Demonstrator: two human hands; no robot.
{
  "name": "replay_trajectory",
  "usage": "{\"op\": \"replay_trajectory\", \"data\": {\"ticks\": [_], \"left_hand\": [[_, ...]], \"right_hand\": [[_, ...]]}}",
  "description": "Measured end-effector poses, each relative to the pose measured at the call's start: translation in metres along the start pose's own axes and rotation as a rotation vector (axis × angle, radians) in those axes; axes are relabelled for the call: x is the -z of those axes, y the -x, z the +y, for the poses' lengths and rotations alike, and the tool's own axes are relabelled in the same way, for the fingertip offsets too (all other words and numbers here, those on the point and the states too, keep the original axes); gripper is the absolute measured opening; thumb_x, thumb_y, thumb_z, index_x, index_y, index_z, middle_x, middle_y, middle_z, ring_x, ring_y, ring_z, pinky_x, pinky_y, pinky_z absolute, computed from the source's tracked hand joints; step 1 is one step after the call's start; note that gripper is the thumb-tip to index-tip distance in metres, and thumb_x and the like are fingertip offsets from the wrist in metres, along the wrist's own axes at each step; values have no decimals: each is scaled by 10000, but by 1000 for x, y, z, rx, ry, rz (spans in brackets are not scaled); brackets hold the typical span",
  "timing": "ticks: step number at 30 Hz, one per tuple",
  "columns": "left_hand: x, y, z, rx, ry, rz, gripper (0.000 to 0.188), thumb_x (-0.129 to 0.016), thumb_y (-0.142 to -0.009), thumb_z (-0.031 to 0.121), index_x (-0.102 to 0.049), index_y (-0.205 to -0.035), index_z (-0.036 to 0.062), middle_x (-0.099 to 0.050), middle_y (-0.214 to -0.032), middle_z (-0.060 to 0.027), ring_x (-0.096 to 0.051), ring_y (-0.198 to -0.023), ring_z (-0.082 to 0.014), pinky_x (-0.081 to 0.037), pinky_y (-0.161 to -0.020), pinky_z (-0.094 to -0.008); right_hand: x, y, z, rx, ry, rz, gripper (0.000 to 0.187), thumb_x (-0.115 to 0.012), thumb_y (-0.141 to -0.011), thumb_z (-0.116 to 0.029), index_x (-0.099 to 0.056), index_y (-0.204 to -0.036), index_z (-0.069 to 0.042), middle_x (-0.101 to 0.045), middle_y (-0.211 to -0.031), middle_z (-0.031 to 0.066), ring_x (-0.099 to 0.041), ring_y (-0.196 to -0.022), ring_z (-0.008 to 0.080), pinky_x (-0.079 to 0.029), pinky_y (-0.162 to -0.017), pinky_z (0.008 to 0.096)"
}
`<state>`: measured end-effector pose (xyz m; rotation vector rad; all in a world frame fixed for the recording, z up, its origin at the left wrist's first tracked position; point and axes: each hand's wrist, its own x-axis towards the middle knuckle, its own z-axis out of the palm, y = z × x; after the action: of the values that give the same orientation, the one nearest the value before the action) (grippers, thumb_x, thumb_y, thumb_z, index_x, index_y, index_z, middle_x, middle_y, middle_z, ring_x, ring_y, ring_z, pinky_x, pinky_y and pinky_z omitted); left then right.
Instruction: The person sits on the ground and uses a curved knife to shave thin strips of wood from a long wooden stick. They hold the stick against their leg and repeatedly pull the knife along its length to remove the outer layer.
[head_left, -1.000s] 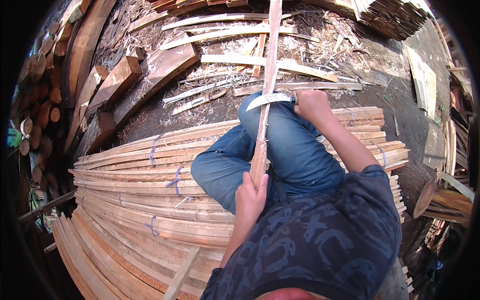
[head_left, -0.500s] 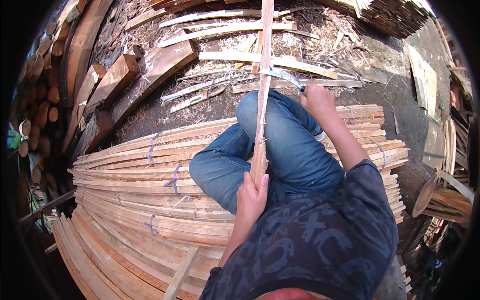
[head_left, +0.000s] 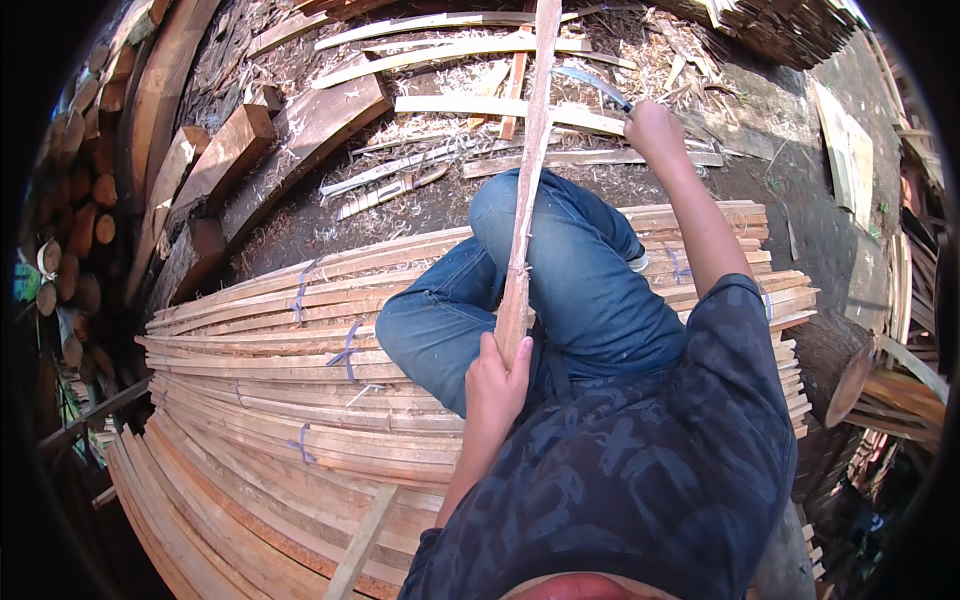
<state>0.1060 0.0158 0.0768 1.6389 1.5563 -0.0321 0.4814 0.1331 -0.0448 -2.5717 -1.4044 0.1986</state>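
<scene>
My left hand (head_left: 494, 380) is closed around the near end of a long, rough wooden strip (head_left: 526, 215). The strip rises across my bent legs in blue jeans and runs out past the top of the picture. Farther out, my right hand (head_left: 654, 132) grips the dark handle of a curved knife (head_left: 594, 82). Its narrow blade points left, the tip at or close to the strip's right edge; I cannot tell whether they touch. Under my legs lie bundles of sawn wooden slats (head_left: 240, 345), tied with purple string.
Thick timber beams (head_left: 310, 140) lie at the far left, beside stacked round logs (head_left: 85, 240). Pale cut strips (head_left: 450, 52) and wood shavings (head_left: 640, 60) cover the ground ahead. At the right are a cut log (head_left: 850, 385) and a pale board (head_left: 845, 155).
My right hand has moved the knife farther out and slightly right along the strip. The strip's far end has tilted right, while its near end and my left hand have shifted slightly left.
</scene>
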Motion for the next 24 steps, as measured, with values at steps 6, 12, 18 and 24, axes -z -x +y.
{"op": "replay_trajectory", "data": {"ticks": [6, 12, 18, 24], "left_hand": [[-5, -6, -8, -35, 27, 56, 421, -548, -935, 382, -452, -865, -22, -575, -699, -305, -572, -713, -509, -425, -621, -511], [-9, -10, -10, -70, 37, 22, 405, -557, -933, 364, -451, -880, -24, -582, -706, -279, -588, -702, -474, -437, -626, -486], [-11, -10, -8, -56, 54, -4, 404, -573, -927, 355, -463, -895, -33, -585, -693, -260, -606, -665, -430, -447, -605, -458], [-13, -10, -7, -62, 115, -6, 475, -582, -909, 410, -458, -909, -49, -592, -768, -350, -577, -781, -534, -450, -650, -530]], "right_hand": [[7, 4, 12, -145, -122, -92, 318, -630, -860, -320, -694, -863, -9, -684, -821, 216, -674, -808, 376, -521, -731, 477], [8, 101, -45, 25, -560, -65, 416, -683, -826, -379, -583, -680, -2, -634, -666, 200, -646, -673, 381, -496, -625, 452], [15, 108, -66, 118, -424, -162, 376, -671, -842, -365, -641, -707, -16, -632, -666, 203, -632, -663, 395, -506, -619, 462], [6, 83, -63, 129, -263, -180, 191, -674, -726, -203, -678, -706, -13, -633, -672, 220, -640, -684, 398, -527, -653, 469]]}}
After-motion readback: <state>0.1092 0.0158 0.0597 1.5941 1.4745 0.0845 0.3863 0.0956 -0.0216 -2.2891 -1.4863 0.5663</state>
